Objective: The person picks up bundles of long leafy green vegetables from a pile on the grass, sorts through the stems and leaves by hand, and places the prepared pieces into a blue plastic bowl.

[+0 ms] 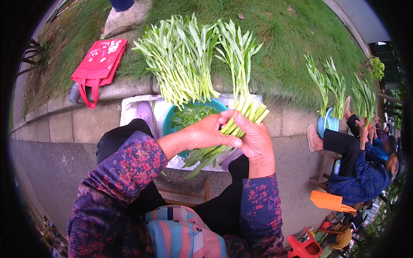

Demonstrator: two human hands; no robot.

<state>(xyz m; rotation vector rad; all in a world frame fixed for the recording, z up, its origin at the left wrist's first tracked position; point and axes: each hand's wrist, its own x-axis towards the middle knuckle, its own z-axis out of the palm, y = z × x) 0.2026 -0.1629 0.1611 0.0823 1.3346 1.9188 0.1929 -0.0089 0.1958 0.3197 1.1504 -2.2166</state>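
A bunch of long-stemmed greens that looks like water spinach point(258, 112) is between my hands above a teal basin point(168, 122). My right hand point(257, 144) is closed round its pale cut stems. From the other side, my left hand point(200, 134) pinches the same bunch, thumb across the stems. Leafy ends point(200, 161) hang below my hands. Cut leaves point(193, 114) lie in the basin, partly hidden by my left hand. Beyond it, a large pile of water spinach point(180, 64) rests on the grass and curb, with a smaller bundle point(237, 51) beside it.
A white sheet point(129, 112) lies under the basin, between my shoes. Left on the curb are a red tote bag point(101, 60) and a grey bottle point(74, 93). At right, a person point(363, 178) sits by a blue basin point(330, 122). A red plastic stool point(305, 247) stands lower right.
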